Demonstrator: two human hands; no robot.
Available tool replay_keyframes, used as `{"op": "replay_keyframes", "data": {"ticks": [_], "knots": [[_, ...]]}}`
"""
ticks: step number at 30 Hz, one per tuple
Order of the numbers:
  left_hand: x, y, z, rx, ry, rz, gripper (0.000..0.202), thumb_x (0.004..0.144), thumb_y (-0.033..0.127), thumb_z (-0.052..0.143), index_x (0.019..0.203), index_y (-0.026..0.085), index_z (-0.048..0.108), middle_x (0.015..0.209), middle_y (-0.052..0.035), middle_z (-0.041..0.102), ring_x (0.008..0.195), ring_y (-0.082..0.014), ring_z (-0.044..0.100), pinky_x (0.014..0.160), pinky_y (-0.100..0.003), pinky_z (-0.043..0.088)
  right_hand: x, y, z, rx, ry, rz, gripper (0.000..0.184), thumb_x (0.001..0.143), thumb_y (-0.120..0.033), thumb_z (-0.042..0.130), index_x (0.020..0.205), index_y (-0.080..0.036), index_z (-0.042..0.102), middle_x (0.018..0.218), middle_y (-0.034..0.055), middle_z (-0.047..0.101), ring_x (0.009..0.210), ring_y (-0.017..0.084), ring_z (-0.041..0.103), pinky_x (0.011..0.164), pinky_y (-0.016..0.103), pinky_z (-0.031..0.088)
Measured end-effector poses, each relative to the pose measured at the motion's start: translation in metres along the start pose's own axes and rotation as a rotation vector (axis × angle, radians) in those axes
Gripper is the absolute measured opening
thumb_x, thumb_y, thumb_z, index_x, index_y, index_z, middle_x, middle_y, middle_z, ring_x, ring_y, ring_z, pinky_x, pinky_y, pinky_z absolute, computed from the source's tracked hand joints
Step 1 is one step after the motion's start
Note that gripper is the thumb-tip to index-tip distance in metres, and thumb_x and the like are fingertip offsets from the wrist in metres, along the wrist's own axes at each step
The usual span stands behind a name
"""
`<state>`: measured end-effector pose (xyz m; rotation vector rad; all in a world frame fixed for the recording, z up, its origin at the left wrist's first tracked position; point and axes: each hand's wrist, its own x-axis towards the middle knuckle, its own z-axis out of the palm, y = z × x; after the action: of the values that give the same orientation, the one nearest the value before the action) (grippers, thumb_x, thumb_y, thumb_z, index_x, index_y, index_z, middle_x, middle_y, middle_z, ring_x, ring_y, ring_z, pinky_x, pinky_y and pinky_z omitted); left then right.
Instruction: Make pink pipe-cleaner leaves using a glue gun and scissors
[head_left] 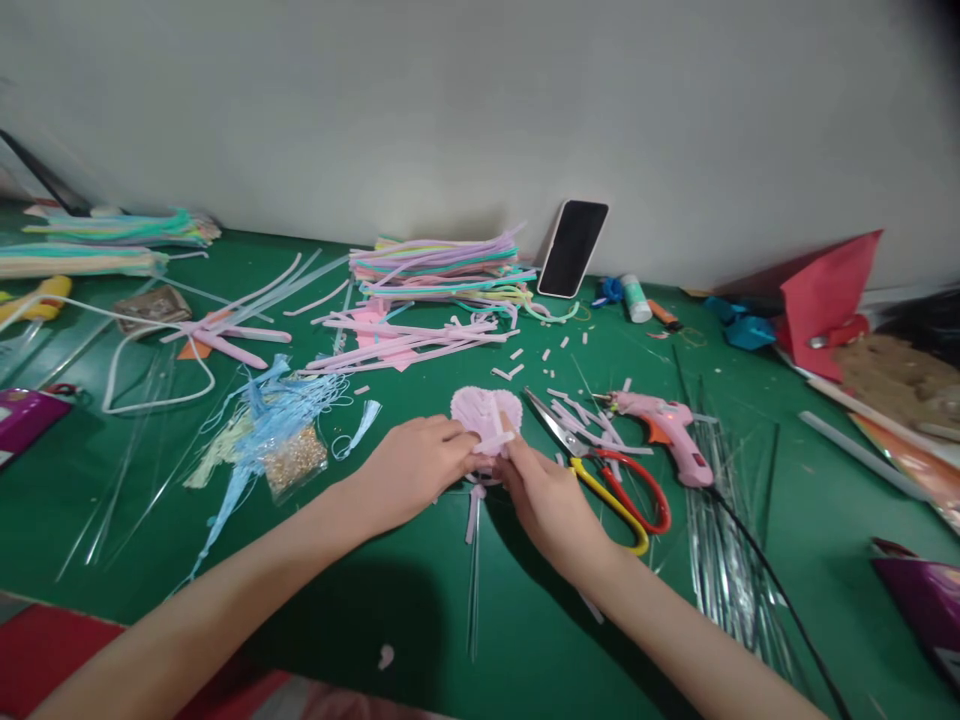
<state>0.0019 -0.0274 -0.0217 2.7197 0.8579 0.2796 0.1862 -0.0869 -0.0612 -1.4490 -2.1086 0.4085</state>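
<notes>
A pale lilac heart made of pipe cleaners [469, 403] is between my hands at the middle of the green table. My left hand [420, 460] grips its lower left side, fingers closed. From the right, my right hand [547, 500] pinches a short lilac pipe cleaner piece [495, 442] against the heart's face. Below the heart hangs a lilac strip [472, 515] beside thin clear sticks. Scissors with red and yellow handles [611, 485] lie open just right of my right hand, among cut lilac pieces [600, 420].
A pink hot glue gun [671, 425] with a black cord lies to the right, over clear strips [731, 540]. Pipe cleaner bundles [435, 265] and a leaning phone [573, 248] stand at the back. Blue tassels [277, 405] and a bag of gold beads [296, 462] lie left.
</notes>
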Motion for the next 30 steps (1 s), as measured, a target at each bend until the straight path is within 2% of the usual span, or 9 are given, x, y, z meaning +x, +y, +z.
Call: {"op": "replay_keyframes", "data": {"ticks": [3, 8, 11, 16, 18, 21, 23, 26, 30], "knots": [[0.005, 0.004, -0.001, -0.027, 0.009, -0.046, 0.048, 0.099, 0.04, 0.025, 0.096, 0.015, 0.067, 0.093, -0.0112, 0.068, 0.091, -0.0236, 0.061, 0.08, -0.036, 0.047, -0.001, -0.002, 0.0, 0.004, -0.037, -0.004, 0.054, 0.091, -0.009, 0.033, 0.143, -0.021, 0.027, 0.087, 0.0081, 0.064, 0.073, 0.02, 0.063, 0.065, 0.03, 0.053], [0.011, 0.009, -0.003, -0.12, -0.015, -0.037, 0.06, 0.099, 0.043, 0.017, 0.093, 0.013, 0.067, 0.095, -0.0141, 0.069, 0.091, -0.0262, 0.06, 0.081, -0.039, 0.046, 0.001, -0.007, -0.006, -0.012, -0.058, -0.038, 0.062, 0.088, -0.006, 0.033, 0.147, -0.023, 0.023, 0.115, 0.0154, 0.054, 0.083, 0.022, 0.063, 0.074, 0.036, 0.056], [0.01, 0.009, 0.0, -0.309, 0.021, -0.056, 0.054, 0.099, 0.043, 0.02, 0.094, 0.015, 0.066, 0.096, -0.01, 0.069, 0.092, -0.023, 0.059, 0.083, -0.035, 0.046, 0.001, -0.005, -0.008, -0.04, -0.056, -0.044, 0.061, 0.087, -0.005, 0.035, 0.145, -0.023, 0.028, 0.113, 0.0148, 0.05, 0.083, 0.021, 0.061, 0.073, 0.035, 0.056], [0.009, 0.009, 0.004, -0.473, 0.073, -0.115, 0.058, 0.099, 0.044, 0.018, 0.069, 0.016, 0.06, 0.077, -0.0068, 0.065, 0.078, -0.0191, 0.059, 0.073, -0.03, 0.044, 0.0, -0.004, -0.01, -0.149, -0.068, -0.053, 0.047, 0.087, -0.003, 0.033, 0.128, -0.019, 0.049, 0.098, 0.0113, 0.05, 0.075, 0.019, 0.058, 0.065, 0.032, 0.054], [0.01, 0.01, 0.004, -0.515, 0.077, -0.149, 0.059, 0.099, 0.044, 0.019, 0.067, 0.016, 0.059, 0.074, -0.0058, 0.064, 0.072, -0.0174, 0.059, 0.07, -0.029, 0.043, 0.001, -0.005, -0.013, -0.155, -0.062, -0.061, 0.046, 0.086, -0.003, 0.032, 0.123, -0.018, 0.054, 0.096, 0.0114, 0.052, 0.074, 0.019, 0.057, 0.065, 0.032, 0.054], [0.01, 0.009, 0.004, -0.484, 0.086, -0.178, 0.058, 0.099, 0.044, 0.021, 0.067, 0.016, 0.06, 0.07, -0.0056, 0.063, 0.071, -0.0179, 0.059, 0.069, -0.029, 0.043, 0.005, -0.007, -0.02, 0.038, -0.023, -0.053, 0.04, 0.088, -0.008, 0.037, 0.121, -0.019, 0.057, 0.097, 0.0109, 0.056, 0.079, 0.019, 0.06, 0.071, 0.032, 0.054], [0.01, 0.008, 0.003, -0.431, 0.09, -0.145, 0.058, 0.099, 0.042, 0.021, 0.069, 0.016, 0.063, 0.071, -0.0069, 0.064, 0.076, -0.0198, 0.059, 0.073, -0.03, 0.044, 0.009, -0.009, -0.026, 0.281, 0.015, 0.059, 0.03, 0.09, -0.02, 0.048, 0.117, -0.019, 0.061, 0.095, 0.0094, 0.061, 0.079, 0.018, 0.062, 0.07, 0.031, 0.055], [0.011, 0.006, 0.003, -0.369, 0.086, -0.038, 0.055, 0.099, 0.039, 0.021, 0.081, 0.015, 0.067, 0.082, -0.0084, 0.067, 0.086, -0.0215, 0.059, 0.081, -0.033, 0.044, 0.019, -0.012, -0.033, 0.599, 0.032, 0.276, 0.031, 0.082, -0.036, 0.063, 0.108, -0.019, 0.065, 0.084, 0.005, 0.066, 0.069, 0.016, 0.063, 0.061, 0.028, 0.055], [0.012, 0.005, 0.001, -0.301, 0.123, -0.01, 0.047, 0.098, 0.037, 0.03, 0.086, 0.017, 0.07, 0.088, -0.0078, 0.068, 0.091, -0.0216, 0.059, 0.084, -0.035, 0.044, 0.03, -0.014, -0.037, 0.739, 0.076, 0.323, 0.018, 0.078, -0.037, 0.067, 0.082, -0.02, 0.071, 0.075, 0.0019, 0.07, 0.064, 0.014, 0.063, 0.059, 0.026, 0.054]]}}
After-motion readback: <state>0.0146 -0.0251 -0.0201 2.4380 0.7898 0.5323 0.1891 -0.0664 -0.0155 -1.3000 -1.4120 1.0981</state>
